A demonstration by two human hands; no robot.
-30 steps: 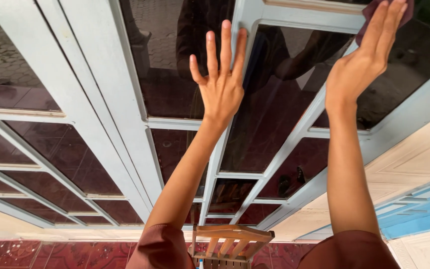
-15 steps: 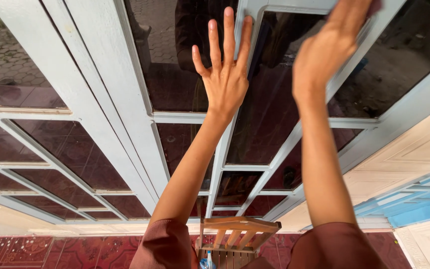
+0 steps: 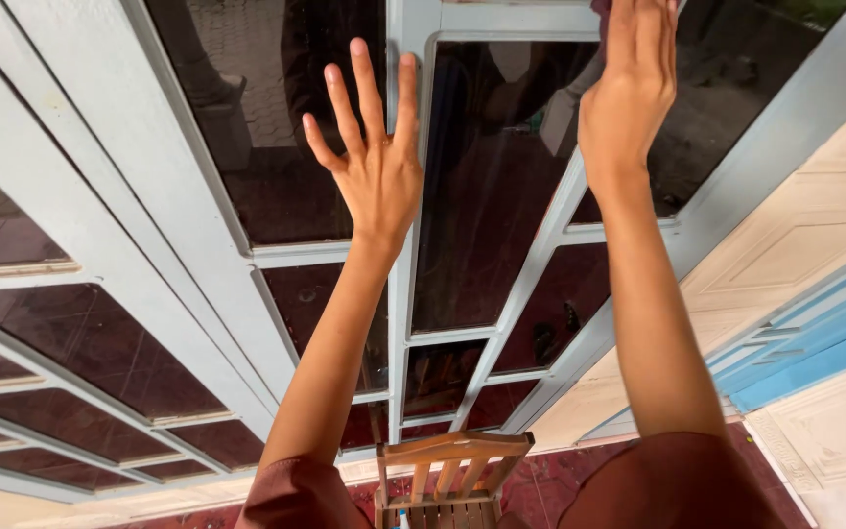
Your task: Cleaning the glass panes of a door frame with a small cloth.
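Most of the frame is filled by a pale grey-white window frame (image 3: 198, 167) divided into many panes of dark tinted glass (image 3: 487, 196), in which paving and dim shapes are reflected. At the bottom centre, the back of a wooden slatted chair (image 3: 452, 470) is seen above a dark red patterned floor (image 3: 560, 480). At the right edge, cream moulded panels (image 3: 795, 245) and blue trim (image 3: 815, 343) are shown in soft daylight.

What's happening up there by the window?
A person reaches up to a white-framed window with dark glass panes. The left hand lies flat, fingers spread, against a pane and the frame bar. The right hand presses a dark cloth, barely visible, near the top. A wooden chair stands below.
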